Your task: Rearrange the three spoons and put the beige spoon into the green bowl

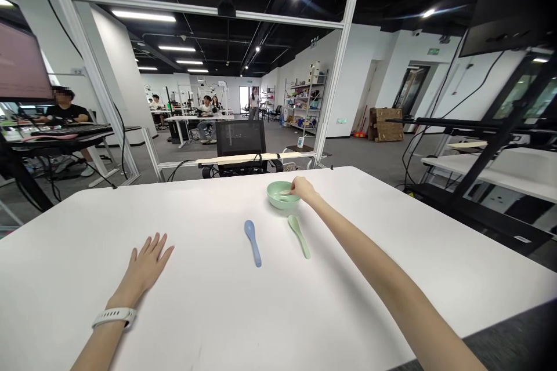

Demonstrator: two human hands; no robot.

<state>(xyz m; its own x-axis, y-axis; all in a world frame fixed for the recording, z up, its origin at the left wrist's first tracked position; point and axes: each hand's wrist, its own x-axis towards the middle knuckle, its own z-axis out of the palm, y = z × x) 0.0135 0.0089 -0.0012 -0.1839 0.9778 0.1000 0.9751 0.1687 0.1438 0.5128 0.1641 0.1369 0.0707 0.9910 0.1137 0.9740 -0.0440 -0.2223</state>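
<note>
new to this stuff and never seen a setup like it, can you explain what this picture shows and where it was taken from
There's no robot here: these are a person's bare hands, seen by a camera worn on that person's own head, looking forward and down. The left hand rests palm down on the white table, fingers spread, holding nothing. The right hand reaches to the green bowl and seems to pinch a pale utensil in it, though the fingers partly hide the grip. Nearer the camera lie a blue spoon and, to its right, a green spoon. Beyond the table stand a metal frame and a black chair.
</note>
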